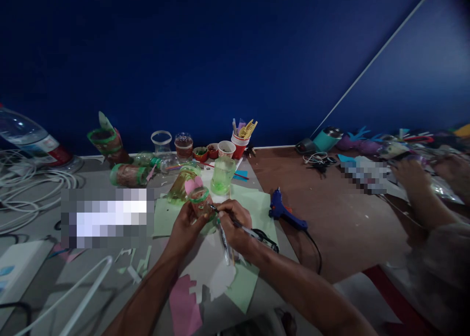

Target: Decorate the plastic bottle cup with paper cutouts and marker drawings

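Near the middle of the table, my left hand (188, 228) is wrapped round a small brown cup (201, 204) with a green rim and pink paper pieces on it. The cup looks like a cut plastic bottle bottom. My right hand (235, 223) grips a thin dark pen (239, 224), its tip at the cup's right side. Below that hand, a white marker (224, 245) points down towards the paper; whether the fingers also touch it I cannot tell. Behind the cup stands a clear container with green liquid or paint (223, 175).
A blue glue gun (284, 211) with its cord lies to the right. Pink paper (184, 309) and green sheets (244, 287) surround my forearms. Several cups stand along the wall, one red cup (239, 147) holding tools. Another person's hand (411, 177) works far right.
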{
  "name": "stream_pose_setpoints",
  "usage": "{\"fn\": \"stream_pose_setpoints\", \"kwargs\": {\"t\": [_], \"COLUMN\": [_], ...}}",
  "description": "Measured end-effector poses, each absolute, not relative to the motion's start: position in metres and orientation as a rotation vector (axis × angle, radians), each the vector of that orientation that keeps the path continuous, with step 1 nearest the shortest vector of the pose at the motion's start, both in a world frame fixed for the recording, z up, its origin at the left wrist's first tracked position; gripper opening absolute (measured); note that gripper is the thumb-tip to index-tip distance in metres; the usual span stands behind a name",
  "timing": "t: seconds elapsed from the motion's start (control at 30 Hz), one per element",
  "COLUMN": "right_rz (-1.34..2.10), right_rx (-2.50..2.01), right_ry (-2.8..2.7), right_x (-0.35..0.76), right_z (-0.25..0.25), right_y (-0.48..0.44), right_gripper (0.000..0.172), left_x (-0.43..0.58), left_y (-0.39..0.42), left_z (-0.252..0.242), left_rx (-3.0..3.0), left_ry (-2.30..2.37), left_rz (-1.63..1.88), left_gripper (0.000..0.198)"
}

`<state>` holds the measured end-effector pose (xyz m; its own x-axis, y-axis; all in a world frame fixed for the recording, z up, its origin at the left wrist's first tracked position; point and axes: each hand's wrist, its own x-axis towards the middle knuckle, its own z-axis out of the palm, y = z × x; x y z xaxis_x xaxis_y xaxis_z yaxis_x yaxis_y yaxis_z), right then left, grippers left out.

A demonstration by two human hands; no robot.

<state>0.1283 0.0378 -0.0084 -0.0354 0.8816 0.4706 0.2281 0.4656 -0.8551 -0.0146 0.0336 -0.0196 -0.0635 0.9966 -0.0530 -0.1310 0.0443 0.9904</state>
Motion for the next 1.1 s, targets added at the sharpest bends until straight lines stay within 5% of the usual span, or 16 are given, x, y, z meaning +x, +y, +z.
{"fn": "stream_pose_setpoints", "kwargs": {"t": [1.1], "right_rz": [0.694], "right_rx": [-1.054], "right_ry": [-1.56], "right_x": [0.128], "right_z": [-0.0049], "right_y": [0.0381], "right_gripper": [0.014], "left_x": [-0.0146], "left_y": [0.0334], "left_z": [-0.0201], "left_rx": [1.056], "left_ry": [1.188], "left_rz": [1.284], "left_gripper": [0.043]}}
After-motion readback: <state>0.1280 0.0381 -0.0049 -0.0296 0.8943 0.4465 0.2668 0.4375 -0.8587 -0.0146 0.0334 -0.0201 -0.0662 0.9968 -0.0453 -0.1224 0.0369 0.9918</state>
